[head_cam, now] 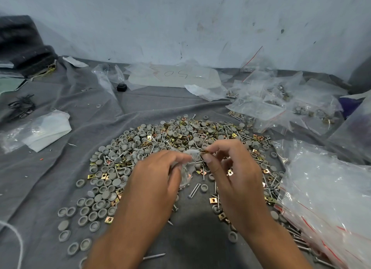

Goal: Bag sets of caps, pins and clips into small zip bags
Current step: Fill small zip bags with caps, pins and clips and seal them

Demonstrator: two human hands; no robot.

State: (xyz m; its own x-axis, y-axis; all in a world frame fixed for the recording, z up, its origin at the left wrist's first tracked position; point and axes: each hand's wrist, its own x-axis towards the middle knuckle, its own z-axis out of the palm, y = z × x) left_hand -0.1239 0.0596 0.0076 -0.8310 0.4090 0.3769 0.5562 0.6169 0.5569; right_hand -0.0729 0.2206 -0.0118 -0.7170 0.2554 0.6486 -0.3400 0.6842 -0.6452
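A wide heap (160, 140) of grey round caps, silver pins and gold square clips lies on the grey cloth (60, 168). Above its near side my left hand (154, 180) grips a small clear zip bag (187, 169) that hangs from its fingers. My right hand (232, 168) pinches a gold clip (205, 152) between thumb and forefinger right at the bag's mouth. Another gold clip (229, 172) shows between the curled lower fingers of that hand. What lies inside the bag cannot be made out.
A stack of small zip bags with red seals (329, 198) lies at the right. Filled bags (281, 104) are piled at the back right. Large plastic sheets (172, 75) lie by the wall, folded plastic (46, 130) at the left, a black item (121, 87) behind.
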